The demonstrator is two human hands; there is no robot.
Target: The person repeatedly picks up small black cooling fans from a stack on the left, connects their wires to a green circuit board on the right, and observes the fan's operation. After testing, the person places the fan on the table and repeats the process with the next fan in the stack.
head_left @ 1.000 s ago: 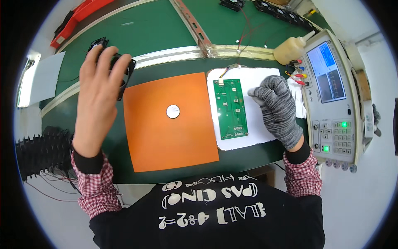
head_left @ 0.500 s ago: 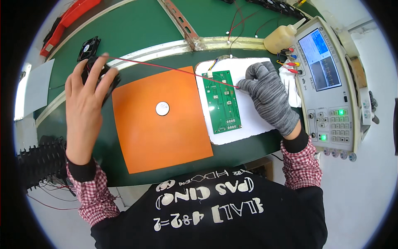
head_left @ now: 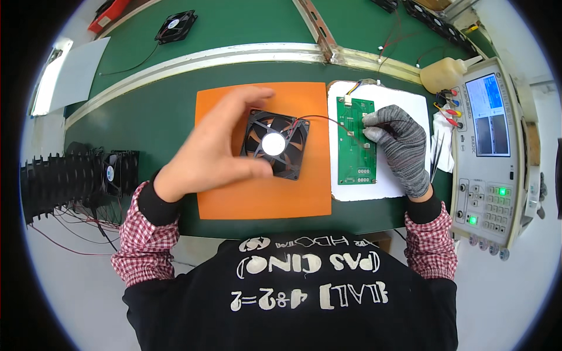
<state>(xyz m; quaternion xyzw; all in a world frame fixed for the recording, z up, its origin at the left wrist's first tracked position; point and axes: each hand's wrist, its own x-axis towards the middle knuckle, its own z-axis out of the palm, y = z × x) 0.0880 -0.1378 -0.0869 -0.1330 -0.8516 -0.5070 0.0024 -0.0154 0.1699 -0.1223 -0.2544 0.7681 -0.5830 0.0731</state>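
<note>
Black square cooling fan (head_left: pixel 274 145) lying flat on the orange mat (head_left: pixel 263 193), white hub up, thin red and black leads (head_left: pixel 325 119) running right toward the green circuit board (head_left: pixel 356 140) on its white pad (head_left: pixel 404 102). Left hand (head_left: pixel 213 149), bare, fingers spread around the fan's left side, thumb by its lower edge, forefinger over the top corner. Right hand (head_left: pixel 401 146), gloved, fingertips pinched at the board's right edge, probably on the lead ends, though too small to tell. Best kept flat and steady, leads slack, fingers off the blades, pinch square to the board. Test instrument (head_left: pixel 494 152) just to the right; more fans (head_left: pixel 76 178) racked at left.
</note>
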